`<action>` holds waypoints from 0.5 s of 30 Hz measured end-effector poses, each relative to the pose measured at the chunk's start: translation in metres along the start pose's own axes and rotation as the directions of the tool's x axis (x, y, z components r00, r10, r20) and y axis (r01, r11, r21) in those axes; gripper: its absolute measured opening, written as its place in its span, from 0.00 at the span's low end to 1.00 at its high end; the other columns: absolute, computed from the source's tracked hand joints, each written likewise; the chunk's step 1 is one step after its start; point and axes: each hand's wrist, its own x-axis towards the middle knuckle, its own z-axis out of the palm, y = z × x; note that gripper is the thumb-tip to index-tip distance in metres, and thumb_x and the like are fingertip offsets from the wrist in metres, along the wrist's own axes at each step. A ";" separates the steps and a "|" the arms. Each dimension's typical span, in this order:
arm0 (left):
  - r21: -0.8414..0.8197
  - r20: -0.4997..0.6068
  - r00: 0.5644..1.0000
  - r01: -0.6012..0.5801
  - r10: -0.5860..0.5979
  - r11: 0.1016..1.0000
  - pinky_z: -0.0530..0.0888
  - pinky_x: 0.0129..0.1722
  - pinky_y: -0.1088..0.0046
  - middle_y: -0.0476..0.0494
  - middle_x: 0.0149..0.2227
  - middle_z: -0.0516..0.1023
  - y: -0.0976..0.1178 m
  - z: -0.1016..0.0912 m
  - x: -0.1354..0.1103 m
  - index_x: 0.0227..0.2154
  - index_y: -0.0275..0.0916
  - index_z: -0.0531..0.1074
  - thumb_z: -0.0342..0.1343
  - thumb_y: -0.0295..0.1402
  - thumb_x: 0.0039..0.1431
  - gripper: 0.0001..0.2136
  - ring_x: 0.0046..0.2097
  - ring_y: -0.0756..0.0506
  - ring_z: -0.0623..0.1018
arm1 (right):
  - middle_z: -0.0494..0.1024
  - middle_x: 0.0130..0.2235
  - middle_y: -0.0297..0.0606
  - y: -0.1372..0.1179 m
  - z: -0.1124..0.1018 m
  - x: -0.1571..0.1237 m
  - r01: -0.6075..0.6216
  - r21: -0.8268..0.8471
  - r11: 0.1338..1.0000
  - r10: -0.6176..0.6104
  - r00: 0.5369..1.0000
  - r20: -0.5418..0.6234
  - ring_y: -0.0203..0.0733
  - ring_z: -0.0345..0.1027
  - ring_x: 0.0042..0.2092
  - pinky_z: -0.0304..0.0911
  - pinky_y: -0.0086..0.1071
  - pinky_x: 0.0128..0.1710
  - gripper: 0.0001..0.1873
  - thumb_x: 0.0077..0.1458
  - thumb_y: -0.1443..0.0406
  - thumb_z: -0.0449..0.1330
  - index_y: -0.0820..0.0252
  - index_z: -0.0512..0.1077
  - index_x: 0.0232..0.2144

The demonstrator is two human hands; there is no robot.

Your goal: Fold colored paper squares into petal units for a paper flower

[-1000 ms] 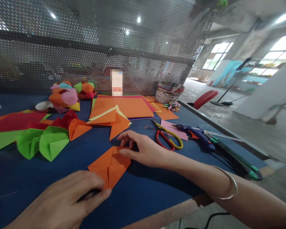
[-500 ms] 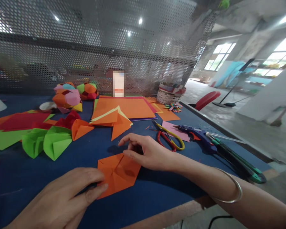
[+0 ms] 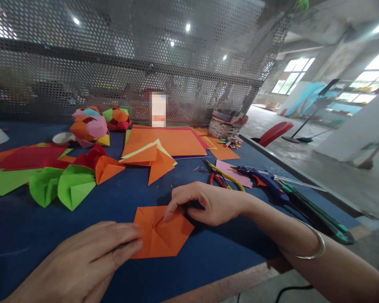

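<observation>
While both hands press flat, ungripping, on folded orange paper (image 3: 162, 235) at lower centre, left hand (image 3: 85, 261) pins its left edge & right hand (image 3: 208, 204) fingertips touch top.

The folded orange paper (image 3: 162, 235) at lower centre looks matt and creased. The counter (image 3: 208, 252) wears a matt blue cloth with a bare wood edge. Behind, the perforated screen (image 3: 129, 63) is dull grey metal; the bangle (image 3: 306, 246) at lower right is shiny metal
</observation>
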 end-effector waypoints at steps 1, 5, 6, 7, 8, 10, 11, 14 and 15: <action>0.011 -0.002 1.000 -0.005 0.005 1.000 0.57 0.68 0.78 0.57 0.59 0.73 0.000 0.000 0.001 0.57 0.48 0.70 0.46 0.24 0.65 0.21 0.62 0.56 0.68 | 0.76 0.39 0.37 0.001 0.000 0.000 0.004 0.009 1.000 -0.004 1.000 0.011 0.36 0.69 0.40 0.64 0.29 0.44 0.29 0.46 0.83 0.50 0.64 0.77 0.47; 0.007 0.012 1.000 -0.005 0.004 1.000 0.58 0.68 0.77 0.57 0.59 0.74 0.000 0.001 -0.001 0.57 0.48 0.69 0.46 0.24 0.65 0.21 0.62 0.56 0.69 | 0.72 0.37 0.33 0.003 0.001 0.000 -0.013 0.049 0.999 0.012 1.000 0.026 0.34 0.67 0.39 0.63 0.27 0.43 0.24 0.50 0.82 0.59 0.64 0.79 0.47; 0.000 0.015 1.000 0.000 0.000 1.000 0.58 0.67 0.76 0.57 0.59 0.74 0.000 0.002 -0.001 0.57 0.49 0.69 0.46 0.24 0.65 0.21 0.62 0.56 0.69 | 0.70 0.35 0.32 0.003 0.001 0.000 -0.015 0.050 0.999 0.014 1.000 0.018 0.34 0.66 0.39 0.62 0.26 0.42 0.21 0.50 0.81 0.62 0.63 0.80 0.45; -0.003 0.020 1.000 0.004 -0.004 1.000 0.59 0.67 0.76 0.58 0.59 0.74 0.000 0.002 -0.002 0.57 0.49 0.69 0.46 0.23 0.64 0.22 0.62 0.56 0.69 | 0.68 0.34 0.30 0.003 0.003 0.001 -0.014 0.046 0.999 0.013 1.000 0.007 0.33 0.65 0.37 0.62 0.25 0.40 0.18 0.51 0.79 0.66 0.62 0.81 0.44; 0.002 0.023 1.000 0.005 -0.005 1.000 0.59 0.67 0.76 0.58 0.59 0.73 0.000 0.002 -0.001 0.58 0.49 0.69 0.46 0.23 0.64 0.23 0.62 0.55 0.68 | 0.66 0.33 0.29 0.002 0.004 0.001 -0.007 0.039 0.999 0.008 1.000 -0.008 0.32 0.63 0.36 0.61 0.25 0.39 0.15 0.51 0.76 0.69 0.61 0.82 0.42; 0.032 0.029 1.000 -0.012 0.011 0.999 0.58 0.67 0.77 0.58 0.60 0.73 0.001 0.000 0.001 0.59 0.49 0.68 0.46 0.23 0.63 0.24 0.62 0.56 0.68 | 0.63 0.31 0.28 0.002 0.007 0.002 0.014 0.014 1.000 -0.013 0.999 -0.036 0.32 0.61 0.35 0.59 0.25 0.37 0.10 0.50 0.71 0.73 0.60 0.83 0.38; 0.043 0.037 0.999 -0.036 0.035 0.998 0.57 0.67 0.78 0.58 0.60 0.73 0.003 -0.001 0.003 0.58 0.49 0.68 0.45 0.24 0.64 0.23 0.63 0.56 0.67 | 0.63 0.31 0.28 0.002 0.009 0.002 0.025 0.001 1.000 -0.025 0.999 -0.042 0.32 0.61 0.35 0.59 0.25 0.37 0.09 0.50 0.69 0.74 0.60 0.84 0.37; 0.054 0.047 0.991 -0.131 0.128 0.990 0.53 0.68 0.79 0.57 0.57 0.75 0.007 -0.006 0.014 0.56 0.47 0.69 0.43 0.25 0.64 0.21 0.63 0.56 0.66 | 0.67 0.33 0.30 0.002 0.013 0.002 0.068 -0.035 0.997 -0.070 0.996 -0.061 0.33 0.63 0.39 0.59 0.27 0.41 0.08 0.48 0.67 0.75 0.59 0.84 0.34; 0.053 0.052 0.987 -0.153 0.150 0.987 0.53 0.68 0.79 0.57 0.55 0.77 0.008 -0.007 0.018 0.55 0.46 0.70 0.43 0.25 0.64 0.20 0.61 0.57 0.67 | 0.68 0.35 0.31 0.002 0.014 0.003 0.088 -0.042 0.995 -0.091 0.994 -0.069 0.34 0.64 0.41 0.60 0.27 0.43 0.08 0.48 0.67 0.75 0.60 0.84 0.33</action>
